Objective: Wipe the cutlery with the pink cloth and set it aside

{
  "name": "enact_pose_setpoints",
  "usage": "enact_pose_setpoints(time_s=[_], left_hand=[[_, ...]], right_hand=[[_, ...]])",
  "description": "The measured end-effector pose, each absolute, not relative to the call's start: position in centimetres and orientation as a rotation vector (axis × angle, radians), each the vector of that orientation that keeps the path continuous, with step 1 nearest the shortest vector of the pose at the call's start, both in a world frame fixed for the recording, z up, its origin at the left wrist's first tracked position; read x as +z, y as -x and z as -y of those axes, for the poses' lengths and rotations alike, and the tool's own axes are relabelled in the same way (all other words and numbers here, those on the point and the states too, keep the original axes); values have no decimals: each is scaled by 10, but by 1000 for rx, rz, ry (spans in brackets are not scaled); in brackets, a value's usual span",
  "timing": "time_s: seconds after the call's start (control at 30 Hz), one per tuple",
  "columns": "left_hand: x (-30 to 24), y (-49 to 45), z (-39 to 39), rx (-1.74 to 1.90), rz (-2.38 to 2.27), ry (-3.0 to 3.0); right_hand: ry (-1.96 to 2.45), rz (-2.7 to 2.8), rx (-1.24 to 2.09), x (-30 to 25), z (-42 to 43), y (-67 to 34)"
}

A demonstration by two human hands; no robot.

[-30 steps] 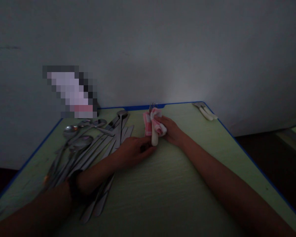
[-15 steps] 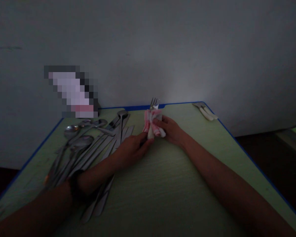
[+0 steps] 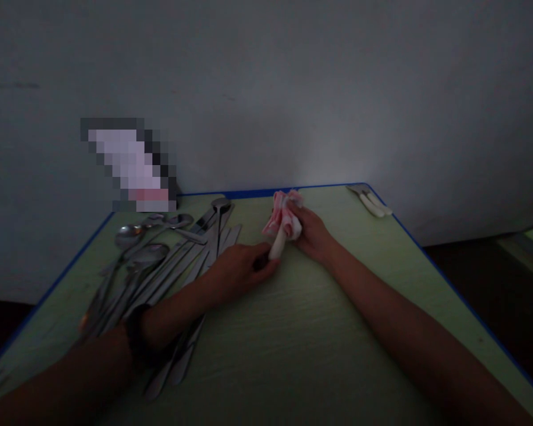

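My left hand (image 3: 244, 269) is closed round the white handle of a fork (image 3: 276, 245), near the middle of the green table (image 3: 293, 331). My right hand (image 3: 308, 231) grips a pink and white cloth (image 3: 283, 214) wrapped over the fork's upper end, so the tines are hidden. A pile of metal spoons and knives (image 3: 169, 260) lies to the left of my left hand, partly under my left forearm.
Two white-handled utensils (image 3: 373, 201) lie at the table's far right corner. A blurred-out object (image 3: 131, 165) stands at the far left edge against the grey wall. The table has a blue rim, and dark floor shows to the right.
The cloth in my right hand has slid up the fork and now covers the tines that showed half a second ago. My left hand has stayed on the handle.
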State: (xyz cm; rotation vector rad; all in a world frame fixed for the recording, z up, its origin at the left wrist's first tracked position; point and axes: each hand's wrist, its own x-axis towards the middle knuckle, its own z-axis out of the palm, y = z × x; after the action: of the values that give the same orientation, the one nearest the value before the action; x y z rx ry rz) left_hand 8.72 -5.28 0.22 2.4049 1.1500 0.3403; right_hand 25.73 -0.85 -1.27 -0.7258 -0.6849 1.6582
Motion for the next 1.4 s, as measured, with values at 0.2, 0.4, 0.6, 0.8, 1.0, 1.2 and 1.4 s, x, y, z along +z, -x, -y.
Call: enact_pose_setpoints(time_s=[0.2, 0.4, 0.6, 0.8, 1.0, 1.2, 1.4], left_hand=[[3, -86, 50, 410, -1165, -2312], [1, -85, 48, 516, -1123, -2270], [3, -86, 48, 605, -1120, -2160], [0, -86, 45, 837, -1210, -1920], [-4, -85, 44, 1042, -1181, -1713], [1, -83, 45, 1030, -1261, -1757], [4, -84, 48, 984, -1328, -1810]], right_hand=[[730, 1008, 1633, -16, 12, -258], [741, 1213, 1600, -14, 18, -257], [785, 1094, 1603, -18, 15, -256], [816, 1048, 1592, -21, 16, -256], [876, 1526, 1403, -13, 24, -257], [1003, 1798, 1126, -10, 29, -257], [984, 1874, 1239, -11, 27, -261]])
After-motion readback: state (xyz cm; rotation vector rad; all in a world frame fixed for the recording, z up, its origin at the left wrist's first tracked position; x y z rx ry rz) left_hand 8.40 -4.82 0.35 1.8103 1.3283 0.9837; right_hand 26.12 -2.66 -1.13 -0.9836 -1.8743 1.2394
